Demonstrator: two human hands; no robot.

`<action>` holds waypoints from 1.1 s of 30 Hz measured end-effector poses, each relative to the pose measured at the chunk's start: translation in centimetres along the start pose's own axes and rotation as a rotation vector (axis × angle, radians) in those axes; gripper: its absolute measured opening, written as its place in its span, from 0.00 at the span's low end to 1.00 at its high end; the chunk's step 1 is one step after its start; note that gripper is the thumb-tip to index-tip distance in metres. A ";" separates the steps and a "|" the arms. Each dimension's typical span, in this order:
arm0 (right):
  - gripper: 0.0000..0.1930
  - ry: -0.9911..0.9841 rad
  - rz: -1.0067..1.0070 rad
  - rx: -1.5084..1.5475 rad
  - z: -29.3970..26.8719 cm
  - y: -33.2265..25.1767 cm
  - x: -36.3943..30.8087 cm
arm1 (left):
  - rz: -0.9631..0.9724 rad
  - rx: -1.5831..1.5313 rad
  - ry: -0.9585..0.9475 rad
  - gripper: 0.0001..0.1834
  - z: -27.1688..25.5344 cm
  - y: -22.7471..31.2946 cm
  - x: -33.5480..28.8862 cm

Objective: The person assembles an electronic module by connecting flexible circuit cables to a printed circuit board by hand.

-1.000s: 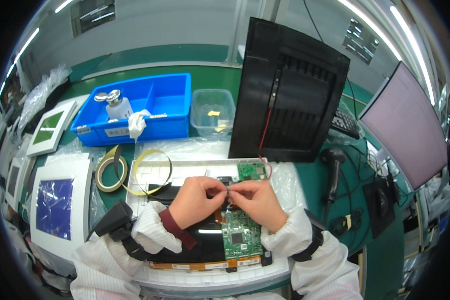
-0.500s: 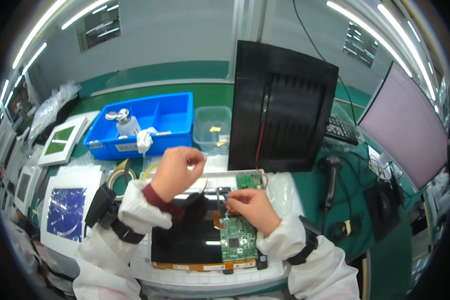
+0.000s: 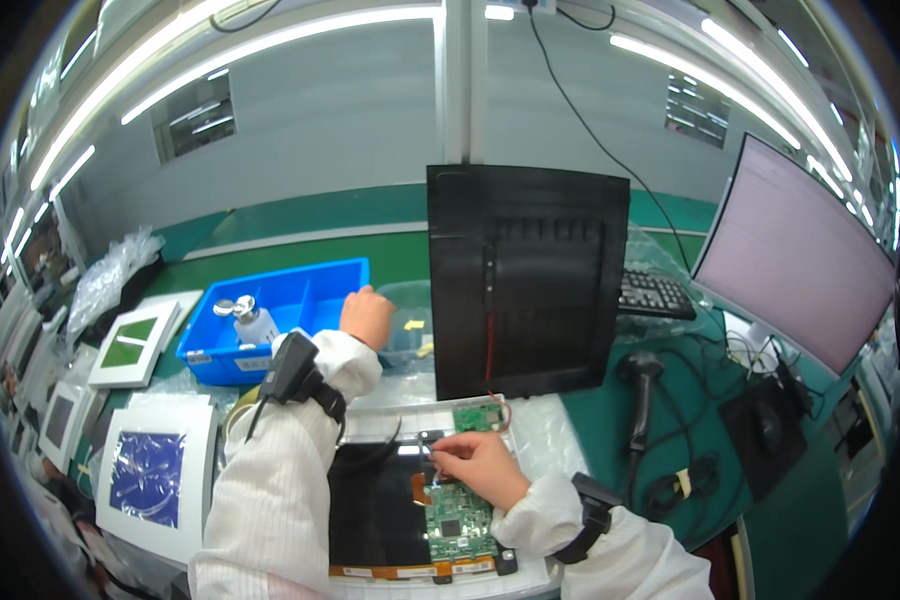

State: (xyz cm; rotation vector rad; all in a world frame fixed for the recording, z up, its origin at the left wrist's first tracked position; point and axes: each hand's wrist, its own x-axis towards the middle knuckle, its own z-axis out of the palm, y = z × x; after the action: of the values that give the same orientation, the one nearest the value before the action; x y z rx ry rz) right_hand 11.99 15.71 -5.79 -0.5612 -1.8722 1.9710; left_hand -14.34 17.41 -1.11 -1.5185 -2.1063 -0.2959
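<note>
My right hand [image 3: 482, 468] pinches at the upper edge of a green circuit board [image 3: 460, 525]; what its fingertips hold is too small to tell. The board lies on the right part of a dark flat display panel [image 3: 375, 510], with an orange ribbon cable [image 3: 419, 490] beside it. My left hand [image 3: 367, 318] is at the right end of a blue divided bin [image 3: 335, 275], beside a clear plastic tub [image 3: 405, 297]. Its fingers are bent away and mostly hidden. A pump bottle [image 3: 255, 322] stands in the bin's left compartment.
A black back cover [image 3: 530, 270] stands upright behind the panel, a red wire running down it. To the right are a keyboard [image 3: 656, 294], a scanner [image 3: 642, 400], cables and a monitor [image 3: 790, 250]. White framed screens [image 3: 158, 475] lie on the left.
My left hand has moved from above the panel forward to the blue bin. My right hand keeps pinching at the board. The whole view has tilted up.
</note>
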 end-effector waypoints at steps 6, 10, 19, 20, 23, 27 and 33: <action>0.09 0.015 -0.017 -0.025 -0.1 -0.1 0.2 | 0.009 -0.323 -0.021 0.05 -5.2 2.4 -2.9; 0.09 0.019 -0.039 -0.035 0.0 -0.1 0.4 | 0.001 -0.757 -0.285 0.07 -9.2 4.3 -7.7; 0.08 -0.003 -0.089 -0.039 0.2 0.3 0.4 | -0.147 -0.907 -0.456 0.10 -9.5 6.6 -12.7; 0.08 0.002 -0.100 -0.052 0.2 0.3 0.3 | -0.147 -0.909 -0.455 0.10 -9.3 6.6 -12.7; 0.08 0.002 -0.092 -0.045 0.2 0.2 0.2 | -0.138 -0.909 -0.457 0.09 -9.0 6.8 -12.7; 0.07 0.008 -0.098 -0.042 0.2 0.3 0.4 | -0.196 -0.964 -0.490 0.08 -8.8 6.8 -12.7; 0.07 0.018 -0.094 -0.040 0.1 0.5 0.4 | -0.260 -1.053 -0.542 0.06 -8.3 6.8 -12.6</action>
State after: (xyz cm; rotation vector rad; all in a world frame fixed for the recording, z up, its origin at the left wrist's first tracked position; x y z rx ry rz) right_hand 11.57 15.82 -6.29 -0.4906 -1.8957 1.8665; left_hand -2.75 5.68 -1.64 -2.0117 -2.7700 -1.3994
